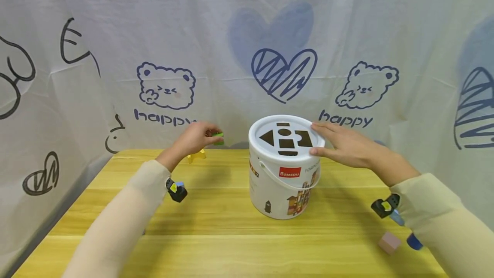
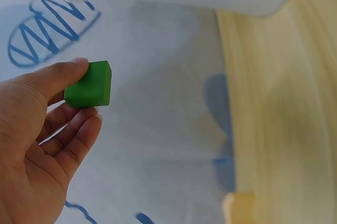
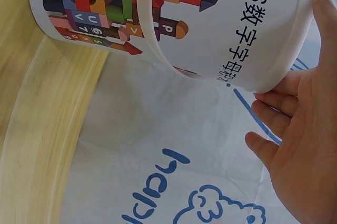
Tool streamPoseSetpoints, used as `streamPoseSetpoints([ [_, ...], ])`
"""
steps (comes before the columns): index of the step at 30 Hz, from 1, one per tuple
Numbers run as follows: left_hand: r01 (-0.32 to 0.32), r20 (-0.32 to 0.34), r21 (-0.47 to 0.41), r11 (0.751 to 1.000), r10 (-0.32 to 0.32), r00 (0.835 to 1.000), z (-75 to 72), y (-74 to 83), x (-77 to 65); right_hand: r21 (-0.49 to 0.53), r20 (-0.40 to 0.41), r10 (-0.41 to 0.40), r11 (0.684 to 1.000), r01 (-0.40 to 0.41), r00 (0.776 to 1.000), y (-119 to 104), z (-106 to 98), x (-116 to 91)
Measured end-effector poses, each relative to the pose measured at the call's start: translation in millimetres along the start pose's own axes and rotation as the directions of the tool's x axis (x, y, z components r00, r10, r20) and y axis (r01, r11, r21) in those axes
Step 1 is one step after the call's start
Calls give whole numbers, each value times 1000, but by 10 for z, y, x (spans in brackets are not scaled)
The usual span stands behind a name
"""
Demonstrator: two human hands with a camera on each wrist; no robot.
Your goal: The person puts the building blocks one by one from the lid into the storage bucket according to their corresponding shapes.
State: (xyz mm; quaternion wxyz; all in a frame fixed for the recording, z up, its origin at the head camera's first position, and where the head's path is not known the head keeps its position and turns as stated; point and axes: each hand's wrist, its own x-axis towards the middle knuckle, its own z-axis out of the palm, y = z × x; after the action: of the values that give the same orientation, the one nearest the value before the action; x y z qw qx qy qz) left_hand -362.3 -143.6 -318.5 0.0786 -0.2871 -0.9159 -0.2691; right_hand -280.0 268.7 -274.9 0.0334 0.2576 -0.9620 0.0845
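Observation:
My left hand [image 1: 196, 137] pinches a small green block [image 2: 90, 85] between thumb and fingers, raised above the back of the table, left of the bucket. A white toy-block bucket [image 1: 270, 192] stands upright, its handle hanging at the front. Its white lid [image 1: 256, 143] has several shaped holes and sits on top. With fingers and thumb spread, my right hand [image 1: 343, 144] rests against the lid's right edge. In the right wrist view, some of its fingers [image 3: 271, 119] hang loosely curled below the bucket's rim.
A yellow block [image 1: 197, 156] lies at the table's back edge, beneath my left hand. Near my right forearm are a pink block [image 1: 390, 243], a dark blue block [image 1: 414, 242] and a light blue one [image 1: 396, 218]. Behind the wooden table [image 1: 216, 248] hangs a printed curtain [image 1: 227, 46].

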Motion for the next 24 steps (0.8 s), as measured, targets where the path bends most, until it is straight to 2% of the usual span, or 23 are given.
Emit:
streamPoseSetpoints([
  [5,-20,13,-11,1000,20,1000,-145,271,138,-1,7,-2,1000,2,1000,3,5,-5],
  [12,-58,21,23,998,57,998,-301,598,335,3,1,-10,1000,10,1000,10,22,4],
  [17,-87,34,52,995,86,996,-342,814,500,0,-4,-12,1000,12,1000,21,27,5],
  [24,-92,114,75,993,83,990,-322,1092,734,-3,-10,-21,1000,21,1000,23,13,12],
])
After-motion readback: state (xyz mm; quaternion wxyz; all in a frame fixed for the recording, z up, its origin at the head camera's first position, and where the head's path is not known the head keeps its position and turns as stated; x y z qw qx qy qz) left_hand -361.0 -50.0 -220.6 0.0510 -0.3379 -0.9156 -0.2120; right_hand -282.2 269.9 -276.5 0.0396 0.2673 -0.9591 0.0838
